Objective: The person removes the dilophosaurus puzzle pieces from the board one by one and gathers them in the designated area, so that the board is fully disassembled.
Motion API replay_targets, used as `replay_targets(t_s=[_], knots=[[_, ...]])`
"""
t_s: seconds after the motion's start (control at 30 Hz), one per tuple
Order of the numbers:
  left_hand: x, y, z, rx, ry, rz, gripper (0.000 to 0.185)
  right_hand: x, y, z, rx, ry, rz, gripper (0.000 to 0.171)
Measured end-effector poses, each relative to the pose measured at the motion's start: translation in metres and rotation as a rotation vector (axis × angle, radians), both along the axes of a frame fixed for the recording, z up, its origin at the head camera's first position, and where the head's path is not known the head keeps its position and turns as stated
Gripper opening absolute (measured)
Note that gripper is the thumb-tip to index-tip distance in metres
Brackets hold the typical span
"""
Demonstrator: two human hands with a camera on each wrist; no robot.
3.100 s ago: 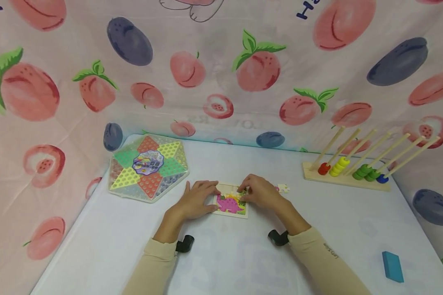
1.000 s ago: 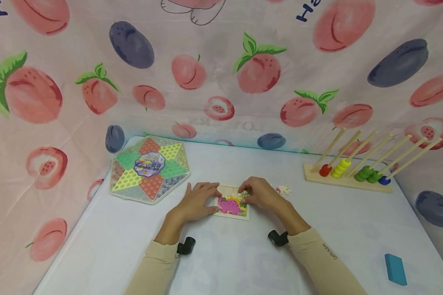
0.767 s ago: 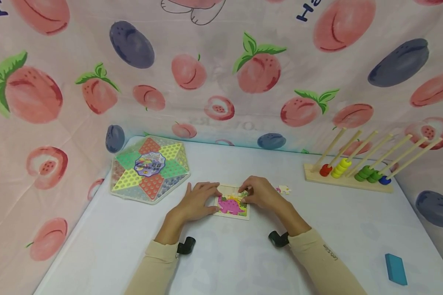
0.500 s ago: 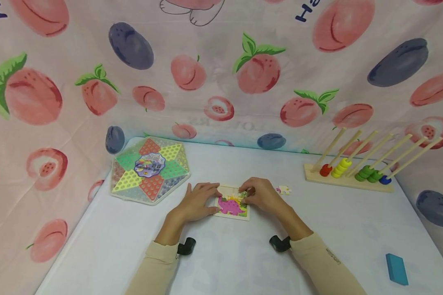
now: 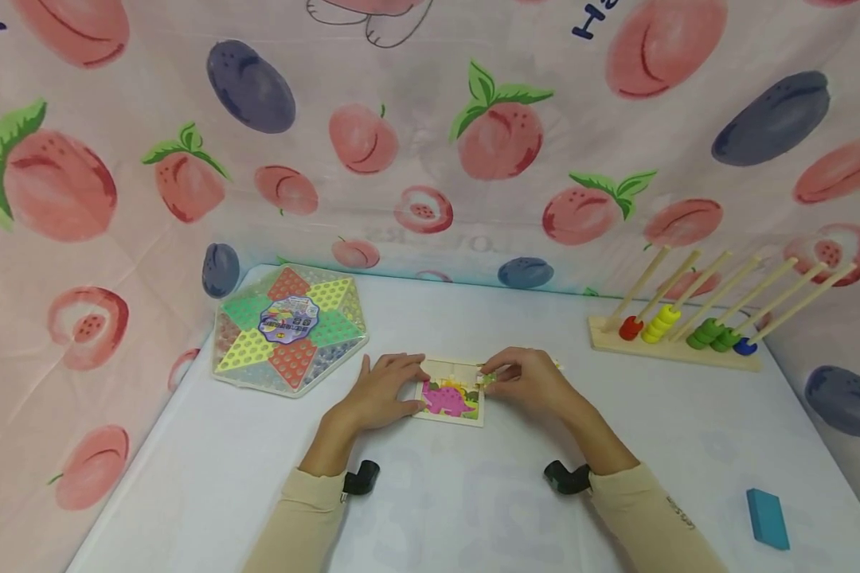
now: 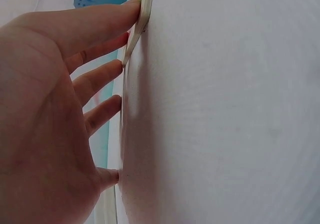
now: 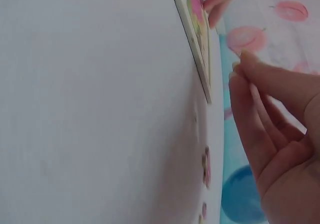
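A wooden puzzle tray point(image 5: 450, 368) lies mid-table, its lower part filled with a pink dinosaur picture and a bare wooden strip along its top. My left hand point(image 5: 381, 392) rests at the tray's left side, thumb on the near corner and fingers fairly straight against the edge, as the left wrist view point(image 6: 55, 99) also shows. Between thumb and fingertips my right hand point(image 5: 533, 382) pinches a small green puzzle piece point(image 5: 489, 380) at the tray's right edge. In the right wrist view, loose puzzle pieces point(image 7: 207, 166) lie on the table; from the head they are mostly hidden behind the right hand.
A hexagonal Chinese checkers board point(image 5: 290, 330) lies at the back left. On the back right stands a wooden abacus-like rack point(image 5: 677, 348) with upright rods and coloured beads. A blue block point(image 5: 768, 519) sits at the right front. A fruit-print cloth hangs behind the table.
My right hand has moved right, from over the tray to its right edge, with the green puzzle piece in its fingertips. It now covers most of the loose pieces. My left hand stays put.
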State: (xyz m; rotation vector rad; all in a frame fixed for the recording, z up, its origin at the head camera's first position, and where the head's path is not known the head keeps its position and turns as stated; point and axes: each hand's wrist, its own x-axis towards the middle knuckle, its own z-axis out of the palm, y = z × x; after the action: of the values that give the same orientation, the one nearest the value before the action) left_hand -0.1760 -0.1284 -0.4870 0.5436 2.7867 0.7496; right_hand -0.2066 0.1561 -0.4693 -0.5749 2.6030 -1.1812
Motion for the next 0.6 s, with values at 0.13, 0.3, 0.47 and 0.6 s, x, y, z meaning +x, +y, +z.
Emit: replay_targets(t_s=[0.13, 0.3, 0.47, 0.6], knots=[[0.000, 0.000, 0.000, 0.011, 0.008, 0.003, 0.038, -0.001, 0.015, 0.008, -0.022, -0.018, 0.001, 0.025], [0.001, -0.001, -0.001, 0.008, 0.006, -0.002, 0.039, -0.002, 0.034, 0.020, -0.038, -0.018, -0.043, 0.021], [0.000, -0.001, -0.002, 0.003, 0.005, -0.004, 0.039, 0.000, 0.052, 0.026, -0.062, -0.021, -0.087, 0.023], [0.000, 0.000, -0.001, 0.007, 0.014, -0.004, 0.039, 0.003, 0.067, 0.030, -0.084, -0.022, -0.115, 0.027]])
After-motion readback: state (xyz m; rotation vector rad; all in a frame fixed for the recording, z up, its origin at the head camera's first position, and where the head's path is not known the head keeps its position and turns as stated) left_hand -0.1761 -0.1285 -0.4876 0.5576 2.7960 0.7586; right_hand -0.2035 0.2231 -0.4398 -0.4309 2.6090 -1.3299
